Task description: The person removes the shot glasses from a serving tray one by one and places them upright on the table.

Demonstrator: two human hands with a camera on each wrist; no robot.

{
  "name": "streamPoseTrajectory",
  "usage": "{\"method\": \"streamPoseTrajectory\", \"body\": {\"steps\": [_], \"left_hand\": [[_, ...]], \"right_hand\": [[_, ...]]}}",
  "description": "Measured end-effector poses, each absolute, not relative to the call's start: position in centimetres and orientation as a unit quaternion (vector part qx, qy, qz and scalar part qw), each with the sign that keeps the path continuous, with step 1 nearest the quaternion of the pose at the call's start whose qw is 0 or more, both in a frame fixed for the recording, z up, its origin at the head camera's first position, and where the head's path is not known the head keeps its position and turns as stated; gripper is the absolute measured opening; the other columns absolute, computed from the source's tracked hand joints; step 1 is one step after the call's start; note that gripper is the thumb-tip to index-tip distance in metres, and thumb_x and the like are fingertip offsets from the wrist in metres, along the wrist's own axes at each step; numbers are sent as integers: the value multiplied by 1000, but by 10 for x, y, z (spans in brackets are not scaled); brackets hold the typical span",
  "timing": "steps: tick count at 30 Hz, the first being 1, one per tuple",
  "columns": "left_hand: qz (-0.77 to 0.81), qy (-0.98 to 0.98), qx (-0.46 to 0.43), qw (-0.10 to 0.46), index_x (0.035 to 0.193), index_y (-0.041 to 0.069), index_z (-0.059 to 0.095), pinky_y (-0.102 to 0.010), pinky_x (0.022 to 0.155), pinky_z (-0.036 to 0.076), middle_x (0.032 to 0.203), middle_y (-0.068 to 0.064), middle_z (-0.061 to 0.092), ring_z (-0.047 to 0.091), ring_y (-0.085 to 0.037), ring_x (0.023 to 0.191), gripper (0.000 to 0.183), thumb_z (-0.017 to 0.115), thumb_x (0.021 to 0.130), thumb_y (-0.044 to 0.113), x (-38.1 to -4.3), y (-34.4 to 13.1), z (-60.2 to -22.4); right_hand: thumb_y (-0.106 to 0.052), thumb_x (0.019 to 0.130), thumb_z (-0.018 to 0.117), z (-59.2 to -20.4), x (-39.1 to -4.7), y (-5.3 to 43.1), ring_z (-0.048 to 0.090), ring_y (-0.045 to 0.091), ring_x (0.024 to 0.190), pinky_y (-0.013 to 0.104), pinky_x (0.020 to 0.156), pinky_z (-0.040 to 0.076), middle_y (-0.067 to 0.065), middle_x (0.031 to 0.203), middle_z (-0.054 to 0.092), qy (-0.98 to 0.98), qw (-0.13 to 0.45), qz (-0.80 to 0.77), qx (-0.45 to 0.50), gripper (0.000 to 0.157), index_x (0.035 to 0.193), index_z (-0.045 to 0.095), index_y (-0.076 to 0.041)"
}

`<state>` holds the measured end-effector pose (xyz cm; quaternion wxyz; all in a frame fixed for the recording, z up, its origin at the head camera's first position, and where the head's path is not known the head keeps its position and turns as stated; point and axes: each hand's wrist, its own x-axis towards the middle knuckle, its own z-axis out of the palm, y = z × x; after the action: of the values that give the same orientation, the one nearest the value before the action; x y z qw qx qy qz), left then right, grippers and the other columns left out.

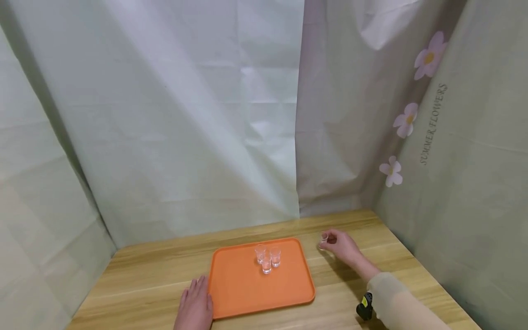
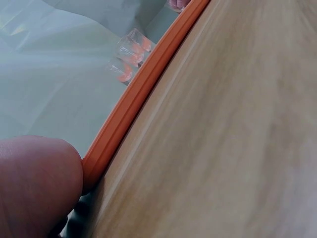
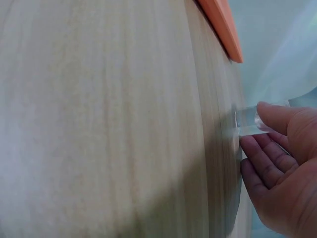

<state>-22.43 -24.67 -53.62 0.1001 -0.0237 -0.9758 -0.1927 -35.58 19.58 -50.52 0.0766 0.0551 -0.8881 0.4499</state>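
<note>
My right hand (image 1: 341, 247) pinches a small clear shot glass (image 3: 246, 121) between thumb and fingers, right of the orange tray (image 1: 251, 295). In the right wrist view the glass stands upright, its base at or very near the tabletop. On the back part of the tray, three more clear shot glasses (image 1: 266, 265) form a close cluster. My left hand (image 1: 195, 304) lies on the table with fingers extended, its thumb side against the tray's left edge. Only a blurred thumb (image 2: 39, 186) of that hand appears in the left wrist view, touching the tray rim.
The wooden table (image 1: 148, 275) runs back to a pale hanging curtain (image 1: 185, 137). Another curtain (image 1: 462, 192), printed with flowers and lettering, borders the right side. A black wrist device (image 1: 365, 307) sits by the right sleeve.
</note>
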Motion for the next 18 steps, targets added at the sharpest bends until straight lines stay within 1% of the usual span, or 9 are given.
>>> {"method": "streamPoseTrajectory", "body": {"steps": [8,13,15,18], "left_hand": [[-185,-978,-22,93,142,-15,45,-68,113,22,145,-36,45,34,-54,138,50,55,100,9,-225,-246,-533],[-181,-976,-35,116,139,-17,47,-69,110,25,141,-36,48,37,-55,135,49,56,98,8,-226,-247,-537],[-182,-974,-41,132,138,-17,48,-69,109,26,140,-36,49,39,-55,134,48,56,97,7,-226,-247,-538],[-182,-972,-43,140,138,-16,49,-69,109,27,140,-35,50,39,-55,134,48,56,96,6,-226,-248,-539]], "right_hand": [[-15,86,82,-505,-357,196,66,18,93,39,84,56,2,97,69,-889,76,448,57,29,110,70,-5],[-13,85,82,-505,-355,196,66,20,93,38,83,57,3,98,70,-887,72,453,58,37,117,69,0],[-12,85,82,-505,-353,197,67,22,95,39,84,57,6,101,70,-883,73,459,62,42,121,67,2],[-12,86,81,-504,-351,198,68,28,100,42,88,57,13,109,70,-879,76,466,72,50,128,62,6]]}}
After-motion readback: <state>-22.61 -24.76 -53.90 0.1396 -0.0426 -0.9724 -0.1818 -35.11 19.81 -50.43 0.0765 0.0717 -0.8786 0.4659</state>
